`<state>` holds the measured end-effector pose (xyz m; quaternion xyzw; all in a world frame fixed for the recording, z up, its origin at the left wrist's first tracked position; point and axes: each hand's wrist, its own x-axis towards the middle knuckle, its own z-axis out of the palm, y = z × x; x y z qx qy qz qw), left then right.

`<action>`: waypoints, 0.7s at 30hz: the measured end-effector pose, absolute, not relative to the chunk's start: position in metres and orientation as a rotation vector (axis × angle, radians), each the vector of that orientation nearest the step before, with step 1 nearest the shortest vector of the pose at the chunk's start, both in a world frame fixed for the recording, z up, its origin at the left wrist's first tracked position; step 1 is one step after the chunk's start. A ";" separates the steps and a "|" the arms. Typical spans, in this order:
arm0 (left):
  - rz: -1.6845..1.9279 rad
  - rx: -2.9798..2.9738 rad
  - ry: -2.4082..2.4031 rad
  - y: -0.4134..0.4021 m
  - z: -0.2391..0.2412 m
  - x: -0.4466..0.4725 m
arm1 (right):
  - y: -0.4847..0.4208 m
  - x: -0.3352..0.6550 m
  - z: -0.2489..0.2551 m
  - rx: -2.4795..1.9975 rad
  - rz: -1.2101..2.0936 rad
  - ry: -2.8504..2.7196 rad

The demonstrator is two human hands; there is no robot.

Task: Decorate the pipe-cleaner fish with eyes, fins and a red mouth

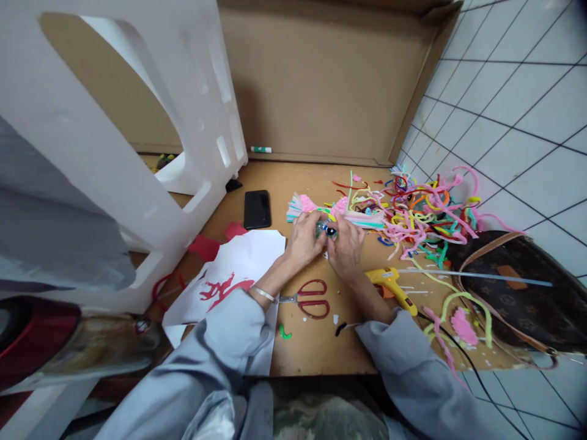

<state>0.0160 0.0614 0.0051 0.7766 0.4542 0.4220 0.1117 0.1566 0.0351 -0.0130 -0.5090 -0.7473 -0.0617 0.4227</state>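
My left hand and my right hand meet over the table, fingers closed from both sides on a small clear-and-blue thing with a black round spot. Its exact kind is hard to make out, since the fingertips cover part of it. Just beyond the hands lies a bundle of pastel pipe cleaners with fluffy pink pieces on it. Red-handled scissors rest on the table nearer to me, below the hands. A yellow hot glue gun lies beside my right forearm.
Tangled colourful pipe cleaners pile up at the right, next to a brown handbag. White paper with red scraps lies left, near a black phone. A cardboard panel stands behind; a white plastic stool stands left.
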 end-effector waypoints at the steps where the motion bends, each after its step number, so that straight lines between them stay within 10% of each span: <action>1: 1.236 2.284 1.332 0.061 0.005 0.016 | 0.036 0.156 -0.013 -1.272 -0.148 -1.864; 14: 1.206 2.239 1.232 0.062 0.014 0.010 | 0.042 0.154 -0.005 -1.280 -0.194 -1.912; 21: 1.746 1.882 1.263 0.069 0.036 -0.013 | 0.042 0.154 -0.001 -1.347 -0.204 -1.945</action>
